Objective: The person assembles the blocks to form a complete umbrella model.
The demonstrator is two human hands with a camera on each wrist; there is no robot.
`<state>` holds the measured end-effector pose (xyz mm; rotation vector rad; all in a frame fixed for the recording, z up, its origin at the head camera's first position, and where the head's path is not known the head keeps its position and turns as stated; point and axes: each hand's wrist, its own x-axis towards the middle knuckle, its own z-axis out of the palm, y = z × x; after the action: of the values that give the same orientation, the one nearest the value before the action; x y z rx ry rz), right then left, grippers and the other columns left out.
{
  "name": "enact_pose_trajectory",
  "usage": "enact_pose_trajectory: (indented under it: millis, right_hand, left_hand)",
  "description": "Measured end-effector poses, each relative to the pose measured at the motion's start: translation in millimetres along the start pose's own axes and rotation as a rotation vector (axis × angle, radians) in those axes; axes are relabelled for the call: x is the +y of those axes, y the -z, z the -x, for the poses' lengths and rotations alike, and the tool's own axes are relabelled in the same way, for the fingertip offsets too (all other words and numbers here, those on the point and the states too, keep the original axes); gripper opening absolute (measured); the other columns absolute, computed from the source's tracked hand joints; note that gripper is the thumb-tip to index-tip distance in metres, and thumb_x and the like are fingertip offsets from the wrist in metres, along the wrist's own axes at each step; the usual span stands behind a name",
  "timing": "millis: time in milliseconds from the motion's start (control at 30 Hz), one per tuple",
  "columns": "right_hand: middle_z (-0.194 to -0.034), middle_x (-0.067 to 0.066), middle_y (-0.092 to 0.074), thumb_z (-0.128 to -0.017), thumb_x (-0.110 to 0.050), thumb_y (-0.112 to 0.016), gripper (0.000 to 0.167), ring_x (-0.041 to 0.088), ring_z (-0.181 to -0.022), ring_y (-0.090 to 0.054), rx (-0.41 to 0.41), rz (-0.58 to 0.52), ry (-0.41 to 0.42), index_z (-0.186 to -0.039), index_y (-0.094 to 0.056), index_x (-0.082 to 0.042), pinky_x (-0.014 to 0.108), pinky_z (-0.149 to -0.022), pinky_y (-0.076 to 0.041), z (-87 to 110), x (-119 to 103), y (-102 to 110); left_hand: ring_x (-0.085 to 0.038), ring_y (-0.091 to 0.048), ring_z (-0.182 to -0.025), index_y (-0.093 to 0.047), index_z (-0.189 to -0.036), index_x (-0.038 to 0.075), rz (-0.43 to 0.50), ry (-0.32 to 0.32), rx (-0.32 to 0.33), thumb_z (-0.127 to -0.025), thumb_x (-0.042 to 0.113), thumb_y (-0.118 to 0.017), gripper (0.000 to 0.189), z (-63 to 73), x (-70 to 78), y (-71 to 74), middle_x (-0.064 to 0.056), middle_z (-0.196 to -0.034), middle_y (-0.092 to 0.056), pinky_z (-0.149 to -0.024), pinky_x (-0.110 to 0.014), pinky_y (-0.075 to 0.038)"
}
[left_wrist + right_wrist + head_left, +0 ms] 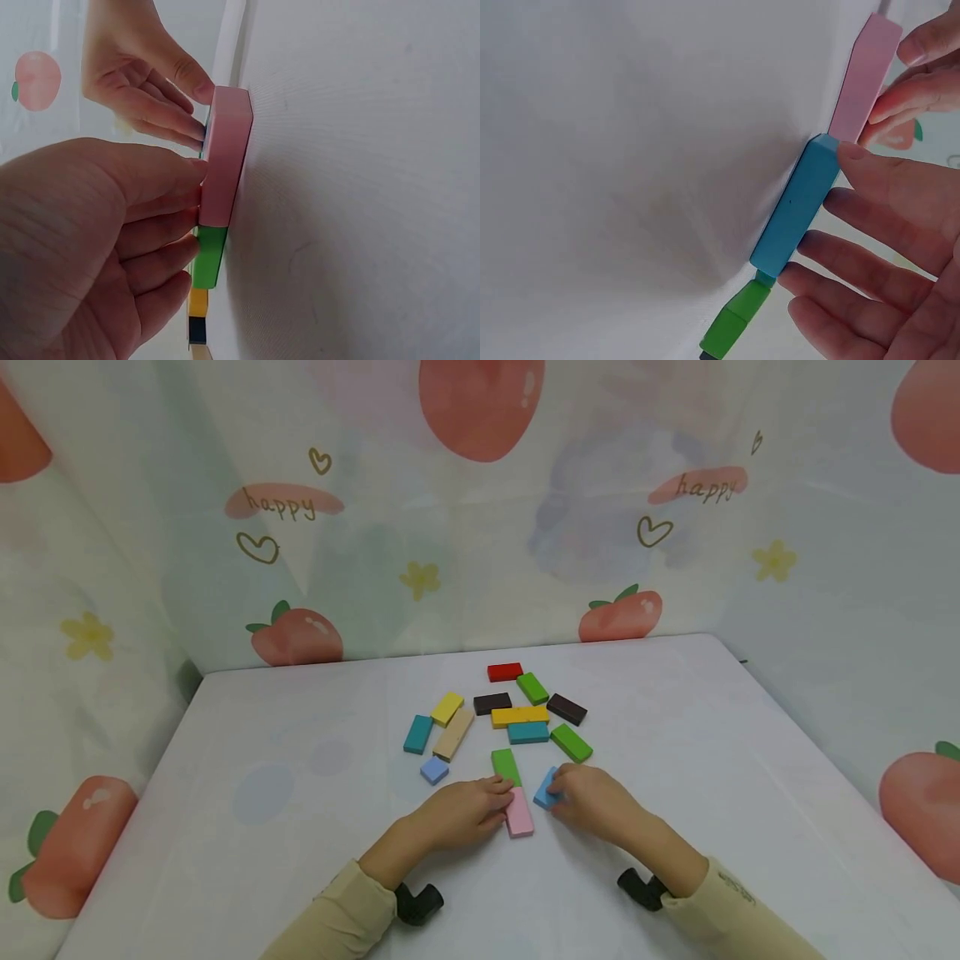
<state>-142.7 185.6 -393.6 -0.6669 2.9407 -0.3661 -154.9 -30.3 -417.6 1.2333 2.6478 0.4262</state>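
A pink block [519, 817] and a green block [506, 765] lie end to end on the white table. My left hand [467, 812] rests against them from the left, its fingertips touching the top and side around their joint. Just to the right, my right hand [598, 802] pinches a light blue block [543, 792] that lies slanted, apart from the pink one. In the right wrist view the thumb meets one end of the blue block [795, 206], with fingertips along its edge. The left wrist view shows the pink block [229, 157] flat on the table; part of the green block is covered in the head view.
Beyond the hands lie several blocks, among them a teal block [528, 732] touching a yellow-orange one [520, 717], a green one [572, 742] and a red one [505, 672]. Toward the left are a tan block [453, 734] and a small blue block [434, 769]. A patterned cloth backdrop [480, 527] stands behind.
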Motion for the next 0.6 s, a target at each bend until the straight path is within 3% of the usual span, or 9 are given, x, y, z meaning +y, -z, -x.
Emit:
enact_pose_trajectory:
  millis: [200,600]
  right_hand:
    - [-0.101,0.008,-0.064,-0.075,-0.014,-0.076,0.022,0.023,-0.096,-0.06,-0.011,-0.005,-0.026,-0.094,-0.073,-0.003,0.037,-0.083,-0.05,8.1,-5.1,-1.2]
    - [-0.103,0.011,-0.064,-0.075,-0.011,-0.075,0.019,0.026,-0.097,-0.061,-0.024,-0.01,0.024,-0.093,-0.073,-0.003,0.038,-0.082,-0.05,23.1,-11.4,-0.3]
  left_hand:
    - [-0.011,-0.036,-0.128,-0.053,-0.13,0.01,-0.015,0.002,-0.001,-0.094,0.027,-0.053,0.04,-0.5,0.5,0.1,0.001,-0.136,-0.046,-0.099,-0.027,-0.035]
    - [-0.011,-0.036,-0.128,-0.053,-0.13,0.009,0.005,0.004,-0.009,-0.094,0.026,-0.053,0.04,-1.4,0.1,-1.0,0.001,-0.136,-0.046,-0.099,-0.027,-0.035]
